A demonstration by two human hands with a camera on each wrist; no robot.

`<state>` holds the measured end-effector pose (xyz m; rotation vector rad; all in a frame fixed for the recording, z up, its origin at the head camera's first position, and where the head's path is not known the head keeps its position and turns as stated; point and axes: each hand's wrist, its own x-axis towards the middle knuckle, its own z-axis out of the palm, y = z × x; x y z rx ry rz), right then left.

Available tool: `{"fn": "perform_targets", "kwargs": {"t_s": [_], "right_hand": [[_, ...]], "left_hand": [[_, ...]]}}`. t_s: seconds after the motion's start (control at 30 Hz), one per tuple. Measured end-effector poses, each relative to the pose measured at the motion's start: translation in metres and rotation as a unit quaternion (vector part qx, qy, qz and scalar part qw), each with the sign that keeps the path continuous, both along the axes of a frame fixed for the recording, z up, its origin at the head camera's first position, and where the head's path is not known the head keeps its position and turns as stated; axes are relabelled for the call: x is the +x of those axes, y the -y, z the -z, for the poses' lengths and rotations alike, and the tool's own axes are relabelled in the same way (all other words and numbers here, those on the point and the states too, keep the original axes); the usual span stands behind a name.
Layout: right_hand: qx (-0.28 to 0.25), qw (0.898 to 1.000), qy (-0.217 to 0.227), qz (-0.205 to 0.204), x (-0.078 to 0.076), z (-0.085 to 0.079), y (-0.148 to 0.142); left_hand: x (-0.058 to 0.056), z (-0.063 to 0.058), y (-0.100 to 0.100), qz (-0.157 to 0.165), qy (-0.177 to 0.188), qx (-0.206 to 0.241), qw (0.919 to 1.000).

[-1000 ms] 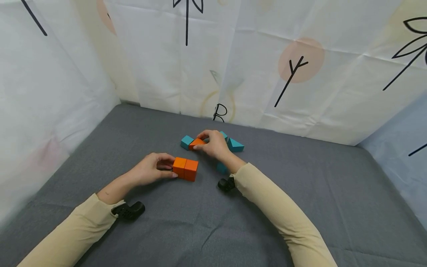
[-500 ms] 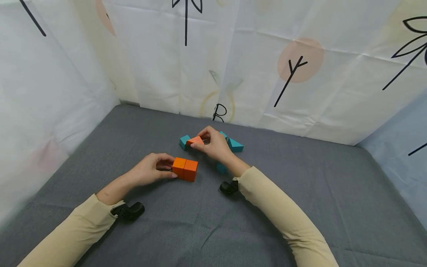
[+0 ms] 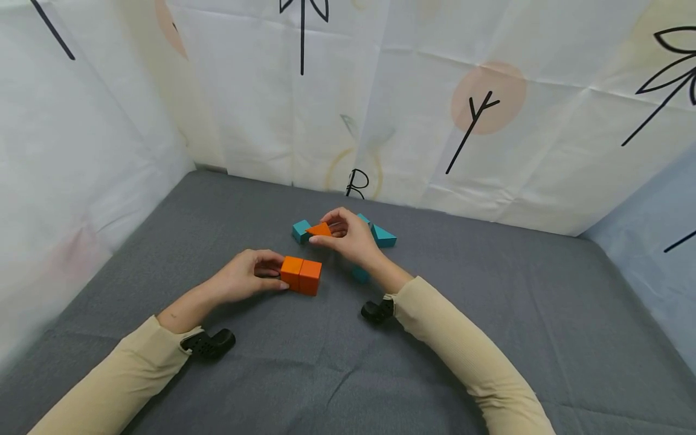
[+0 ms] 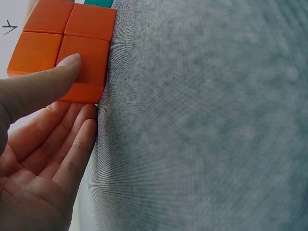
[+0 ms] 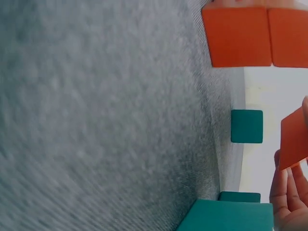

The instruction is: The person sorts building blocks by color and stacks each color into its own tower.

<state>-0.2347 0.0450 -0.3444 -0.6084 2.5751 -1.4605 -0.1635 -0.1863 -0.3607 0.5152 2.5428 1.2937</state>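
Observation:
My left hand point(image 3: 244, 275) grips a 2-by-2 group of orange blocks point(image 3: 310, 277) standing on the cloth. In the left wrist view the thumb lies on one face of the blocks point(image 4: 38, 50), with the other fingers at their end. Farther back, my right hand point(image 3: 353, 241) pinches an orange triangular block point(image 3: 321, 229). The right wrist view shows this block point(image 5: 292, 139) raised off the cloth, its far end hidden by the frame edge. A teal cube point(image 3: 301, 231) sits just left of it.
Behind my right hand lie a teal triangular block point(image 3: 384, 237) and another teal piece point(image 3: 363, 217), partly hidden. One more teal block point(image 3: 360, 273) is under my right wrist. Grey cloth point(image 3: 326, 374) covers the table; a printed white curtain point(image 3: 413, 121) hangs behind it.
My right hand has lifted the orange triangular block from beside the teal cube and drawn it slightly toward me. The left hand and its orange blocks have stayed put.

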Motion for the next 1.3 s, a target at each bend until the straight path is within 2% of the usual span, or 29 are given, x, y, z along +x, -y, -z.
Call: {"fn": "perform_targets", "kwargs": {"t_s": [0.23, 0.57, 0.7, 1.03, 1.3], "right_hand": [[-0.02, 0.999, -0.013, -0.022, 0.006, -0.001, -0.003], [-0.104, 0.993, -0.038, -0.048, 0.024, -0.004, -0.004], [-0.128, 0.99, -0.035, -0.047, 0.034, -0.006, -0.002], [-0.14, 0.989, -0.029, -0.041, 0.049, -0.008, 0.004], [-0.126, 0.987, -0.078, -0.066, 0.058, -0.005, 0.011]], "left_hand": [[0.0, 0.0, 0.0, -0.001, -0.001, 0.005, 1.0], [0.0, 0.001, 0.0, 0.001, -0.002, 0.006, 1.0], [0.001, 0.001, 0.001, 0.009, -0.008, 0.012, 0.9999], [0.001, 0.001, 0.001, 0.007, 0.0, 0.013, 0.9999], [0.001, 0.0, 0.001, 0.008, -0.001, 0.017, 0.9998]]}}
